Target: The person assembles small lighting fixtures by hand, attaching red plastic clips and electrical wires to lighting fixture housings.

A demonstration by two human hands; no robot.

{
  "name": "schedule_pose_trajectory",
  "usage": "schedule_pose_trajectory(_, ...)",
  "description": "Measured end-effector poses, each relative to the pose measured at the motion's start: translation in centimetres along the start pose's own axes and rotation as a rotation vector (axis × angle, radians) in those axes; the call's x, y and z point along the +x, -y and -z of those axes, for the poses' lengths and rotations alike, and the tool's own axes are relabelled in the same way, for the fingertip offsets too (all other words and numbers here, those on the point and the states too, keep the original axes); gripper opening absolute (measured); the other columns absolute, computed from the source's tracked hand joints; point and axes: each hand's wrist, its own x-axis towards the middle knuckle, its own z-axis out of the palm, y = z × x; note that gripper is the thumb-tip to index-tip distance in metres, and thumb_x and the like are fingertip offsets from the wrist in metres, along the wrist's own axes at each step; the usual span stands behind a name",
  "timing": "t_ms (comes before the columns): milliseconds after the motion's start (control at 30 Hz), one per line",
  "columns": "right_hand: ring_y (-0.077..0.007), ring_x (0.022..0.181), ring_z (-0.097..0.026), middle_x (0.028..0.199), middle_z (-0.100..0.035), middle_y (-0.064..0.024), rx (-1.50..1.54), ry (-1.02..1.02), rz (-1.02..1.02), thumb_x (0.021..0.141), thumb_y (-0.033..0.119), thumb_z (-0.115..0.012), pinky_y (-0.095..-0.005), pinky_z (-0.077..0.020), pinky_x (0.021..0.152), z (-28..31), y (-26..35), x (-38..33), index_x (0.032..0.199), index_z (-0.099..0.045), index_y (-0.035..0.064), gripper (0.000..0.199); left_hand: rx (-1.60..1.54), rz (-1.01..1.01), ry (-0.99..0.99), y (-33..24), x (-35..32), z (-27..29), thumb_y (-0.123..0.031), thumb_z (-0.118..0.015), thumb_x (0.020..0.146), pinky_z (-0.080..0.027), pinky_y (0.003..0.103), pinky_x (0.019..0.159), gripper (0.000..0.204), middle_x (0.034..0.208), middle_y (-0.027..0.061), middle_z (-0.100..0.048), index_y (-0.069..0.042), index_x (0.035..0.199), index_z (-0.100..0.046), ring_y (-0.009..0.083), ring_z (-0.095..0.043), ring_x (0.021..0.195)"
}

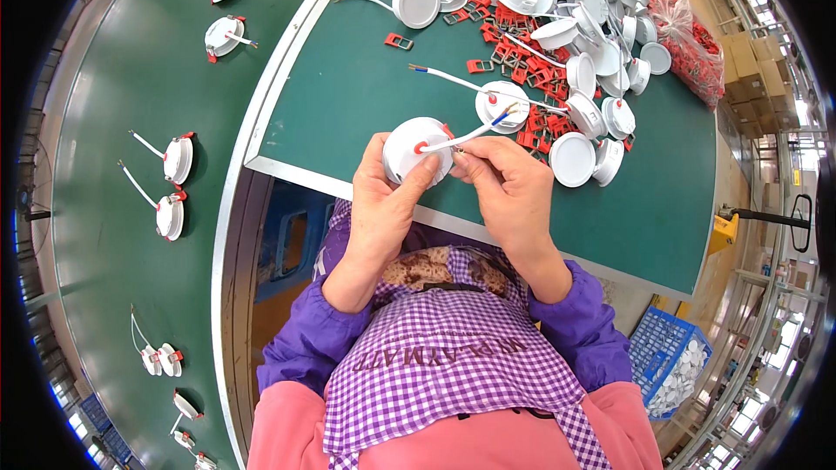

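Note:
A white round downlight (402, 141) is gripped at its rim by my left hand (380, 209), thumb on its back and fingers round its side. A red grommet sits where its white cable (475, 133) comes out, and a red clip shows at its upper edge. My right hand (514, 191) is closed in a pinch at the lamp's right edge; a small metallic bit shows at the fingertips, too small to name. Just beyond lies another downlight (502, 106) with its cable, beside a heap of loose red clips (531, 65).
Many white downlights (573, 159) are piled at the far right of the green table (331, 104), near a clear bag of red parts (688, 48). To the left, a green surface (104, 235) carries spaced downlights (178, 159). A blue crate (666, 348) with white pieces stands low at right.

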Motion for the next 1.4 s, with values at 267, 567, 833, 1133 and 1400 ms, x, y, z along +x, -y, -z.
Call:
schedule_pose_trajectory(267, -0.0189, 0.070, -0.067, 0.084, -0.067, -0.0141, -0.035, 0.001, 0.001, 0.081, -0.003, -0.064, -0.0272, -0.0515, 0.062, -0.5, -1.2, 0.0, 0.093, -0.066, -0.0048, 0.012, 0.067, -0.013, 0.030, 0.3, 0.5, 0.3, -0.009, -0.067, 0.088, -0.048, 0.024, 0.080, 0.023, 0.099, 0.0025, -0.062, -0.003, 0.105, -0.054, 0.0077, -0.057, 0.091)
schedule_pose_trajectory(567, -0.0186, 0.068, -0.067, 0.082, -0.067, -0.0127, -0.199, 0.000, 0.117, 0.080, -0.001, -0.067, -0.0268, -0.0507, 0.060, 0.0, -0.5, 0.1, 0.093, -0.066, -0.0032, 0.013, 0.009, -0.102, 0.112, 0.9, 0.6, 1.2, -0.003, -0.067, 0.086, -0.045, 0.023, 0.083, 0.024, 0.100, 0.0014, -0.062, -0.003, 0.106, -0.055, 0.0076, -0.057, 0.093)
schedule_pose_trajectory(833, -0.0143, 0.079, -0.068, 0.086, -0.071, -0.0125, 0.169, 0.004, -0.229, 0.078, 0.000, -0.071, -0.0262, -0.0542, 0.069, 0.9, -0.7, 0.5, 0.097, -0.065, -0.0063, 0.021, 0.002, 0.043, 0.172, -0.2, 0.2, 1.6, -0.002, -0.068, 0.084, -0.047, 0.024, 0.081, 0.027, 0.100, 0.0025, -0.062, -0.003, 0.107, -0.054, 0.0090, -0.059, 0.094)
schedule_pose_trajectory(1133, -0.0183, 0.068, -0.067, 0.080, -0.069, -0.0113, -0.018, 0.197, -0.366, 0.081, 0.005, -0.068, -0.0284, -0.0513, 0.060, 2.3, -1.8, -0.5, 0.096, -0.065, -0.0021, 0.017, 0.076, 0.112, 0.050, 0.2, -0.1, 2.2, 0.000, -0.070, 0.082, -0.051, 0.026, 0.083, 0.035, 0.106, 0.0068, -0.064, -0.001, 0.113, -0.053, 0.0124, -0.062, 0.095)
schedule_pose_trajectory(1400, -0.0270, 0.086, -0.055, 0.090, -0.059, -0.0085, -1.014, -0.103, 0.341, 0.073, 0.008, -0.070, -0.0375, -0.0445, 0.072, 6.7, -4.8, 1.8, 0.092, -0.064, 0.0032, 0.020, 0.091, 0.149, -0.012, -0.9, 1.6, 2.0, -0.003, -0.068, 0.082, -0.050, 0.028, 0.082, 0.031, 0.102, 0.0081, -0.065, 0.001, 0.110, -0.054, 0.0140, -0.063, 0.091)
